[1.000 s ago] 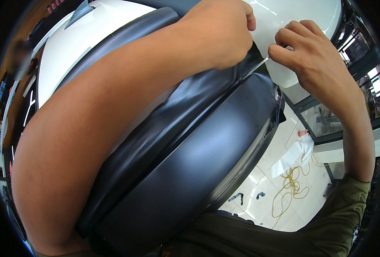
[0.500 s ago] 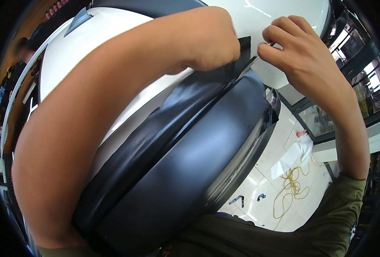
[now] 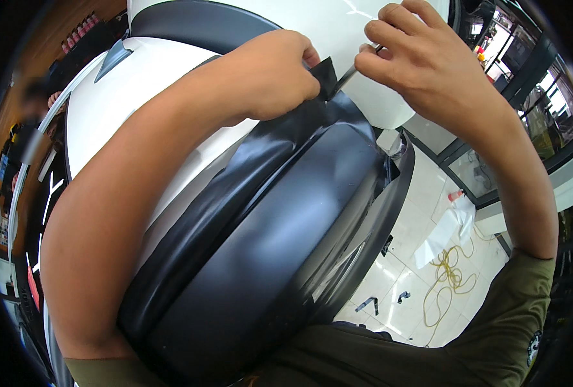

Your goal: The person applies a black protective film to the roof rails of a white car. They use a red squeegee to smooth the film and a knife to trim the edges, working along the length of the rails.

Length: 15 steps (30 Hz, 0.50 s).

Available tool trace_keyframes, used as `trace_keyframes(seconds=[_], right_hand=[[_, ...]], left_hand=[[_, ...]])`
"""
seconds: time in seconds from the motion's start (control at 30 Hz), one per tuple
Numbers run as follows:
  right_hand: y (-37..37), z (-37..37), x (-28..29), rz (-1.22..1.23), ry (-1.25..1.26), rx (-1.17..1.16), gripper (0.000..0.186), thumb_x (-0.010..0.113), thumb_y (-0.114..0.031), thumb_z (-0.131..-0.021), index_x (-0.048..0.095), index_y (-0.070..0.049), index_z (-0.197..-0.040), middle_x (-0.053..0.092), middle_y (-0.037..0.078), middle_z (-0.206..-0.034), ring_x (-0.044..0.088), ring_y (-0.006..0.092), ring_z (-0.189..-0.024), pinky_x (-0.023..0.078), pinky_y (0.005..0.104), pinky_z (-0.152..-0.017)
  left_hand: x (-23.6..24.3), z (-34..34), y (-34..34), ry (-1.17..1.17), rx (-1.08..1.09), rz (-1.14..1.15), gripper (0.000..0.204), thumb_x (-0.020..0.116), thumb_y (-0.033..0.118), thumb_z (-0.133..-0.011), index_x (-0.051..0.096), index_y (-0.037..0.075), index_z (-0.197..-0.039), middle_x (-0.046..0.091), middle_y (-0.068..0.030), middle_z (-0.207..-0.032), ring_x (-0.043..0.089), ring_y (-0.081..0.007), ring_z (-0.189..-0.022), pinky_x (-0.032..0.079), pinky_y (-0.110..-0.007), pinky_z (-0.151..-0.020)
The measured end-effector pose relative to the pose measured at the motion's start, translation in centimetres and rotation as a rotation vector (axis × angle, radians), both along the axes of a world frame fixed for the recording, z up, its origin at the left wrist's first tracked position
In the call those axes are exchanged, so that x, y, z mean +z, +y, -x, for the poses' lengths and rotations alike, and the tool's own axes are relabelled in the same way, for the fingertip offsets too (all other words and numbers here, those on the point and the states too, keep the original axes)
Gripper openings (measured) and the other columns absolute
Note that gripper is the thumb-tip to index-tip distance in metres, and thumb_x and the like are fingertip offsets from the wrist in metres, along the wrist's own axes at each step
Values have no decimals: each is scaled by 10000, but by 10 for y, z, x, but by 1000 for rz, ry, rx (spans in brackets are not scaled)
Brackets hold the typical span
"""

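Observation:
Dark satin film (image 3: pixel 235 187) covers a curved car panel, its loose edge standing up in folds along the side toward the white bodywork. My left hand (image 3: pixel 277 74) is closed on this film near the panel's far end, and a pointed flap sticks up beyond the fingers. Closed in a pinch, my right hand (image 3: pixel 419 58) grips a slim metal knife (image 3: pixel 346 79). The knife's tip meets or nearly meets the film beside the flap; exact contact is unclear. Most of its handle is hidden by my fingers.
White bodywork (image 3: pixel 106 106) lies left of the film. On the tiled floor at right are a coiled yellow cord (image 3: pixel 451 267), a white sheet (image 3: pixel 442 232) and dark scraps (image 3: pixel 368 305). A glass door frame (image 3: pixel 457 155) stands beyond. Another person is at far left.
My hands have shifted left in the picture, the left one also lower. The knife, mostly hidden before, now shows at the film's edge. The view has shifted slightly.

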State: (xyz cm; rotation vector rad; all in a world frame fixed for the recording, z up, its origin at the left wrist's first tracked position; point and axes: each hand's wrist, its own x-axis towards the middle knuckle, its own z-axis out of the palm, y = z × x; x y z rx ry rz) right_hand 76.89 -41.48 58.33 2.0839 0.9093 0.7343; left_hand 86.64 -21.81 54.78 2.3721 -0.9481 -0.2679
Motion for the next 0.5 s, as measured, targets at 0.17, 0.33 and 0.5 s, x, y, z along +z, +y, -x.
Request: trace_keyframes(seconds=[0.17, 0.33, 0.5], right_hand=[[-3, 17, 3, -19, -130, -22, 110, 580, -210, -817, 548, -110, -851, 545, 54, -801, 549, 206, -819, 420, 368, -764], [-15, 24, -3, -126, -207, -32, 99, 588, -199, -803, 554, -117, -847, 540, 47, -796, 541, 201, -833, 415, 379, -773], [-42, 50, -42, -657, -247, -119, 180, 617, -32, -813, 589, -97, -978, 576, 73, -864, 619, 252, -846, 468, 373, -755]], left_hand=[[12, 13, -1, 25, -20, -20, 451, 671, 89, -814, 573, -77, -1221, 591, -74, -926, 562, -160, -849, 465, -297, -771], [9, 9, 3, 111, -43, 7, 372, 648, 19, -828, 558, -80, -1174, 606, -71, -948, 577, -160, -873, 469, -291, -789], [8, 13, 0, -52, -149, -128, 200, 616, -16, -846, 619, -36, -1045, 626, -60, -851, 587, -143, -788, 479, -266, -774]])
